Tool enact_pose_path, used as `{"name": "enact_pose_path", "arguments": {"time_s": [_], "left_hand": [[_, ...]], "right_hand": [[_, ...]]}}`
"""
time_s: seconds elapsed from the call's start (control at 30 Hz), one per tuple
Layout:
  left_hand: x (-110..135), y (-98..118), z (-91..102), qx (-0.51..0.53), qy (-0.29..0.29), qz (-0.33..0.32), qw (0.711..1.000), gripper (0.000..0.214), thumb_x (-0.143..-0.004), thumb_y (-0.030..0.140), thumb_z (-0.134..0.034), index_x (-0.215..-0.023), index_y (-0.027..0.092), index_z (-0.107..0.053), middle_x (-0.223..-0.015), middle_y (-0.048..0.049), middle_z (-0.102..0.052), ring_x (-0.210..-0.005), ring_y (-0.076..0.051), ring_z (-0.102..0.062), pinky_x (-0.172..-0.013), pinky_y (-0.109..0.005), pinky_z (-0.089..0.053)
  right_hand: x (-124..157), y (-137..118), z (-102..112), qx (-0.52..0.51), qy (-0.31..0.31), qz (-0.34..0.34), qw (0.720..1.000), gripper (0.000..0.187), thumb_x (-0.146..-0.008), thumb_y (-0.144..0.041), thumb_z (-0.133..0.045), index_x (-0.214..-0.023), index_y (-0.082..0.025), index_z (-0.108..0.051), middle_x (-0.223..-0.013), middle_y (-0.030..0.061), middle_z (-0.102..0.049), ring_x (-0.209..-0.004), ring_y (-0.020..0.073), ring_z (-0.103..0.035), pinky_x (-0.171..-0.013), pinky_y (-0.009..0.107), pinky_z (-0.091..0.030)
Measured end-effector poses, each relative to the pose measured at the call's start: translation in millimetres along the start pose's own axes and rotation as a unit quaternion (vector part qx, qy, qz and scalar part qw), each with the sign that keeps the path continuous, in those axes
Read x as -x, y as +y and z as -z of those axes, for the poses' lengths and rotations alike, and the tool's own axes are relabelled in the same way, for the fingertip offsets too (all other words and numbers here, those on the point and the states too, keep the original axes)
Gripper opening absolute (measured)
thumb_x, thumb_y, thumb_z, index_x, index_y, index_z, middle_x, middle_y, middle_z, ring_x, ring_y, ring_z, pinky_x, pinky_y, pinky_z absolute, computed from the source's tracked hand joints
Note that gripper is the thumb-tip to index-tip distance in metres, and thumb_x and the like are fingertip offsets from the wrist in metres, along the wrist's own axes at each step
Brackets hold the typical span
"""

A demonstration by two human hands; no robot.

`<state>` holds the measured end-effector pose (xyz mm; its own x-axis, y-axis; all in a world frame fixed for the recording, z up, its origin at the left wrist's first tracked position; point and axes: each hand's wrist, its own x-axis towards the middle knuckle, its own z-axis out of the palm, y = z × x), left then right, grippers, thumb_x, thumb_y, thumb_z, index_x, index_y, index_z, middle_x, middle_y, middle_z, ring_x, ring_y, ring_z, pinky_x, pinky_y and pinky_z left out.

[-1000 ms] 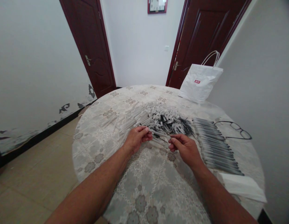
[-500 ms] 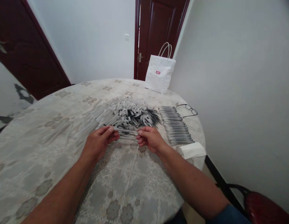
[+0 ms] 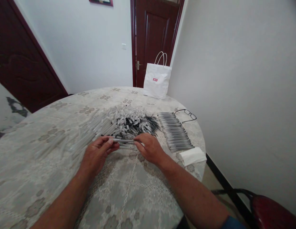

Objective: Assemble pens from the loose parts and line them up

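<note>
My left hand [image 3: 97, 154] and my right hand [image 3: 149, 148] hold the two ends of a thin grey pen [image 3: 123, 140] between them, fingers pinched on it, just above the patterned tablecloth [image 3: 129, 184]. Right behind the hands lies a large loose pile of pen parts [image 3: 124, 122], pale barrels on the left and black refills on the right. A tidy row of finished pens [image 3: 175, 132] lies to the right of my right hand.
A white paper bag [image 3: 156, 81] stands at the table's far edge near a dark red door [image 3: 154, 35]. Black glasses [image 3: 186, 114] lie beyond the pen row. A folded white tissue [image 3: 192, 156] sits by the right edge. A red chair [image 3: 269, 211] is at lower right.
The view has swung to the right, so the bag, door and chair shifted in frame. Both hands stayed together on the pen, drawing slightly closer to each other.
</note>
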<state>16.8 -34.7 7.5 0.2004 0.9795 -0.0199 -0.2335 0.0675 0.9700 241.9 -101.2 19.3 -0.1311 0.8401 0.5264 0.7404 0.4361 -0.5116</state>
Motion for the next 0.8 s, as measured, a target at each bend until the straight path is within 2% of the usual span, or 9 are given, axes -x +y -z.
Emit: {"name": "enact_pose_path", "arguments": {"time_s": [0.1,0.2,0.27,0.33,0.43,0.57,0.67,0.8], "left_hand": [[4,-3,-2.7,-0.023,-0.042,0.003,0.999,0.032,-0.076,0.037,-0.079,-0.096,0.015,-0.066,-0.085,-0.0047,-0.073,-0.082,-0.023,-0.074,-0.090,-0.045,-0.059],[8,-7,-4.3,-0.079,-0.090,0.005,0.993,0.033,-0.079,0.040,-0.076,-0.100,0.016,-0.066,-0.090,-0.0068,-0.075,-0.084,-0.024,-0.074,-0.090,-0.045,-0.058],[10,-8,-4.9,-0.128,-0.118,-0.003,0.985,0.035,-0.080,0.042,-0.075,-0.102,0.016,-0.066,-0.095,-0.0083,-0.075,-0.086,-0.024,-0.074,-0.088,-0.043,-0.059],[11,-7,-4.9,-0.174,-0.125,-0.021,0.976,0.036,-0.081,0.045,-0.072,-0.103,0.016,-0.067,-0.098,-0.0091,-0.075,-0.085,-0.024,-0.074,-0.085,-0.041,-0.059],[12,1,-2.5,-0.245,-0.087,-0.058,0.964,0.036,-0.085,0.049,-0.066,-0.101,0.017,-0.069,-0.093,-0.0076,-0.076,-0.081,-0.023,-0.073,-0.080,-0.038,-0.059],[11,18,5.1,-0.313,-0.009,-0.104,0.944,0.036,-0.085,0.051,-0.062,-0.098,0.018,-0.070,-0.089,-0.0054,-0.076,-0.078,-0.022,-0.073,-0.076,-0.033,-0.058],[11,28,11.5,-0.317,0.051,-0.124,0.939,0.034,-0.086,0.050,-0.061,-0.098,0.019,-0.070,-0.091,-0.0043,-0.076,-0.078,-0.020,-0.073,-0.075,-0.030,-0.057],[9,32,16.8,-0.324,0.087,-0.130,0.933,0.032,-0.086,0.048,-0.061,-0.099,0.020,-0.069,-0.091,-0.0035,-0.077,-0.076,-0.019,-0.073,-0.076,-0.030,-0.057]], "right_hand": [[-1,-1,2,0.075,-0.042,0.043,0.995,0.017,-0.098,-0.027,-0.055,-0.107,-0.018,-0.067,-0.099,0.0081,-0.070,-0.098,0.0194,-0.060,-0.091,0.031,-0.043],[-4,-3,12,0.155,-0.100,0.045,0.982,0.014,-0.098,-0.026,-0.056,-0.103,-0.018,-0.067,-0.095,0.0073,-0.068,-0.096,0.0198,-0.057,-0.089,0.031,-0.042],[-6,-1,27,0.207,-0.129,0.036,0.969,0.012,-0.097,-0.024,-0.057,-0.098,-0.018,-0.067,-0.093,0.0071,-0.066,-0.095,0.0202,-0.056,-0.087,0.031,-0.042],[-9,10,51,0.251,-0.133,0.013,0.959,0.011,-0.096,-0.022,-0.057,-0.094,-0.018,-0.068,-0.093,0.0075,-0.065,-0.096,0.0205,-0.054,-0.087,0.030,-0.041],[-12,44,93,0.298,-0.096,-0.055,0.948,0.014,-0.095,-0.022,-0.058,-0.100,-0.018,-0.070,-0.100,0.0089,-0.064,-0.102,0.0211,-0.054,-0.093,0.031,-0.039],[-8,105,135,0.373,-0.102,-0.158,0.908,0.018,-0.094,-0.023,-0.057,-0.102,-0.018,-0.073,-0.099,0.0106,-0.065,-0.100,0.0223,-0.056,-0.092,0.031,-0.039],[-1,141,145,0.398,-0.136,-0.194,0.886,0.021,-0.093,-0.025,-0.057,-0.105,-0.020,-0.074,-0.101,0.0108,-0.067,-0.102,0.0228,-0.057,-0.091,0.030,-0.039],[7,165,143,0.402,-0.154,-0.206,0.879,0.022,-0.092,-0.024,-0.059,-0.106,-0.021,-0.075,-0.103,0.0098,-0.068,-0.102,0.0219,-0.058,-0.091,0.028,-0.039]]}}
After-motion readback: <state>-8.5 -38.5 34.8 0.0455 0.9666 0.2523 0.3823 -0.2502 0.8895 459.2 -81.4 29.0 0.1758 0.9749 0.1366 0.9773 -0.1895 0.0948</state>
